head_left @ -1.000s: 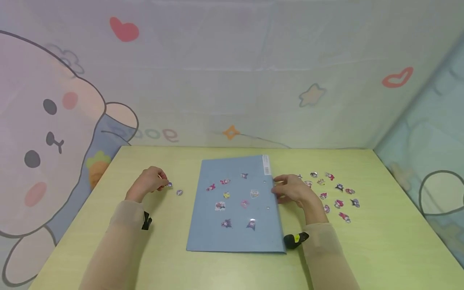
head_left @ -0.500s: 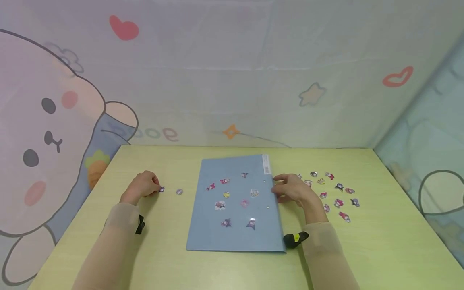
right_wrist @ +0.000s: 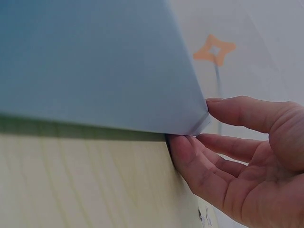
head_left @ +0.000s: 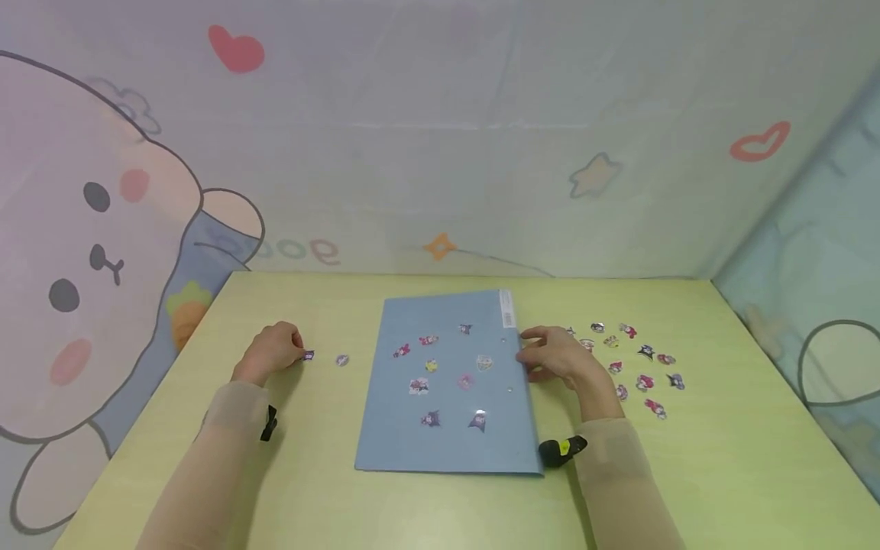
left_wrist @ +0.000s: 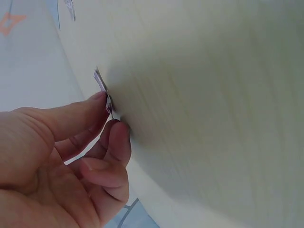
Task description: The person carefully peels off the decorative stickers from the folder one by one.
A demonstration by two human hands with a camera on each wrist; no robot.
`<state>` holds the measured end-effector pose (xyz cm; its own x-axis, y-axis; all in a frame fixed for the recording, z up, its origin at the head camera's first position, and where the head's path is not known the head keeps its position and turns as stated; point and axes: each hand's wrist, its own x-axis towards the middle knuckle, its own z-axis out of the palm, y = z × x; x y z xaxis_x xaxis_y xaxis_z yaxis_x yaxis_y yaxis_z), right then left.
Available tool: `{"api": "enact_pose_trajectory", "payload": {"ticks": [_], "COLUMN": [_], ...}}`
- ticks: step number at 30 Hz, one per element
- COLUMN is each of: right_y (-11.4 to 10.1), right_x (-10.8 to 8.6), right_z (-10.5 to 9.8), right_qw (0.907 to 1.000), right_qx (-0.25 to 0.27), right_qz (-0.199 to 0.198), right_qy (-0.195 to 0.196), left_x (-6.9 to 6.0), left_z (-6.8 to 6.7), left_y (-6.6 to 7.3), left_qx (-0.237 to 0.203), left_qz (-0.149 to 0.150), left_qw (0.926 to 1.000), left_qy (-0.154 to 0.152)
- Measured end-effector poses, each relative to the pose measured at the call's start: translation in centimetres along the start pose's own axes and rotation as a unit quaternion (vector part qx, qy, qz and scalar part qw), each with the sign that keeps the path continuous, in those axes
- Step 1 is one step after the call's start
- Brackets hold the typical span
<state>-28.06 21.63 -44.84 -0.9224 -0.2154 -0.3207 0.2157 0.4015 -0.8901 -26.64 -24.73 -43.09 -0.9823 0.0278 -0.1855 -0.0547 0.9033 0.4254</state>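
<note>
Between thumb and fingers, my left hand (head_left: 271,351) pinches a small purple sticker (head_left: 308,355) just over the table's left side. The left wrist view shows this sticker (left_wrist: 102,85) edge-on. A round sticker (head_left: 342,360) lies on the table to its right. My right hand (head_left: 558,355) holds the right edge of a blue folder (head_left: 392,443), with its thumb at the top of the edge and fingers below in the right wrist view. Several cartoon stickers (head_left: 465,381) are spread over the folder's cover, which has a white barcode label (head_left: 507,308) at its upper right.
Several more loose stickers (head_left: 645,383) lie scattered on the table right of my right hand. The pale yellow table (head_left: 440,512) ends at a printed cloth backdrop (head_left: 412,153) behind, and another cloth (head_left: 825,252) hangs along the right side.
My left hand, pinching the sticker, has shifted slightly left and away from the round sticker, then nearly stopped. My right hand stays at the folder's edge.
</note>
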Motion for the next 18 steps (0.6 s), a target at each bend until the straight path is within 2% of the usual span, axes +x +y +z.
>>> {"api": "enact_pose_trajectory", "payload": {"ticks": [6, 13, 15, 18], "right_y": [-0.1, -0.1, -0.1, -0.1], "right_x": [-0.1, -0.1, -0.1, -0.1], "right_z": [-0.1, -0.1, -0.1, -0.1], "right_qw": [1.0000, 1.0000, 1.0000, 1.0000], "right_qx": [-0.002, -0.004, -0.005, -0.006], "right_qz": [0.000, 0.003, 0.003, 0.005], "right_qy": [-0.004, 0.000, -0.001, 0.000], "left_x": [-0.2, 0.2, 0.4, 0.9], "left_z": [-0.1, 0.3, 0.4, 0.7], "left_y": [0.4, 1.2, 1.6, 2.6], "left_qx": [0.014, 0.021, 0.018, 0.017], "left_qz": [-0.011, -0.028, -0.024, 0.002], "left_qw": [0.9998, 0.9992, 0.9993, 0.9997], "left_qy": [0.000, 0.019, 0.020, 0.017]}}
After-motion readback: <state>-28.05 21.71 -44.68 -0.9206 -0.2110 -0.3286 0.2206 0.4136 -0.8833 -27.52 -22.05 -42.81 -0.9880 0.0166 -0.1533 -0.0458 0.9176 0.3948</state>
